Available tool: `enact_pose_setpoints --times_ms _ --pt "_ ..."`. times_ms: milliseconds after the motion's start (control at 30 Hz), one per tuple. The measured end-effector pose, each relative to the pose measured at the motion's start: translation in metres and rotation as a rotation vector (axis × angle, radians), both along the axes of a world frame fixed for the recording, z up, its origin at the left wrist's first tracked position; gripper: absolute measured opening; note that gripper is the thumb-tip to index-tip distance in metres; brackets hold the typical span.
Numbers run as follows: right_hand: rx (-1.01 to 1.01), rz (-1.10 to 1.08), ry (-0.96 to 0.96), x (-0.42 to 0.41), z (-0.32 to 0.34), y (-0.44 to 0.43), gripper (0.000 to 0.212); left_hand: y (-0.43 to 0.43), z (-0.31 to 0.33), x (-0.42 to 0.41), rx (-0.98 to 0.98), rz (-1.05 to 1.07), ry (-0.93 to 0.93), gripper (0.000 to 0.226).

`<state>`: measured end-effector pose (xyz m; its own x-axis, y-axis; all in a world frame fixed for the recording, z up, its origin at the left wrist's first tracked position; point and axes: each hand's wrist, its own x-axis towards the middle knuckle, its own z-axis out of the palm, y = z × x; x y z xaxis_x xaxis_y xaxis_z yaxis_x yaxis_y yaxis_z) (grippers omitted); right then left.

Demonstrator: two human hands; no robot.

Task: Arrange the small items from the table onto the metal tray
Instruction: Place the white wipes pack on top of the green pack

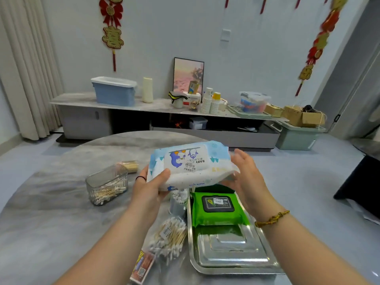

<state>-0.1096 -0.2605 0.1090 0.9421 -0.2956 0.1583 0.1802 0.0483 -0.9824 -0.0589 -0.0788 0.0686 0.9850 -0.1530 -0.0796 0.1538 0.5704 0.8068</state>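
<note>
Both hands held a blue-and-white pack of baby wipes (189, 163) up off the table, between them and above the far end of the metal tray (230, 251). The left hand (152, 186) gripped the pack's left end, thumb pressed on top and fingers curled underneath. The right hand (246, 177) lay against the pack's right end with fingers fairly straight and spread, palm turned toward the pack, its fingertips slightly blurred. A dark band (140, 177) sat on a left finger, and a braided yellow bracelet (271, 219) circled the right wrist. Directly below the hands, a green wipes pack (218, 208) lay flat on the tray's far half, and the tray's near half was bare, shiny metal between the two forearms. Just under the left hand, touching or just beside the tray's left rim, stood a small clear tube of cotton swabs (178, 200). Below the left wrist, beside the tray, lay a plastic bag of wooden-stemmed cotton swabs (170, 237), and nearer the person a small colourful printed box (143, 266). To the left of the left hand stood a clear container (107, 183) with swabs in its bottom, and beyond it a jar of toothpicks (130, 165), all on the grey marbled table (51, 223).
</note>
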Motion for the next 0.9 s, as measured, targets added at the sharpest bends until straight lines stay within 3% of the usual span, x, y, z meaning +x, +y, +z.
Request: enact_pose_setpoints --times_ms 100,200,567,767,900 --pt "0.079 0.122 0.204 -0.003 -0.017 -0.017 0.027 -0.015 -0.004 -0.008 0.107 0.020 -0.035 0.041" --pt "0.119 0.166 0.261 -0.008 -0.038 -0.036 0.012 -0.033 -0.013 -0.018 0.176 0.002 -0.064 0.034" --pt "0.369 -0.107 0.377 -0.023 -0.121 -0.099 0.013 -0.090 -0.068 -0.041 0.603 -0.373 -0.200 0.051" --pt "0.230 -0.175 0.458 0.004 -0.130 -0.102 0.031 -0.108 -0.084 -0.032 0.729 -0.360 -0.202 0.059" --pt "0.196 -0.282 0.422 0.021 -0.131 -0.104 0.013 -0.122 -0.082 -0.017 0.804 -0.352 -0.225 0.061"
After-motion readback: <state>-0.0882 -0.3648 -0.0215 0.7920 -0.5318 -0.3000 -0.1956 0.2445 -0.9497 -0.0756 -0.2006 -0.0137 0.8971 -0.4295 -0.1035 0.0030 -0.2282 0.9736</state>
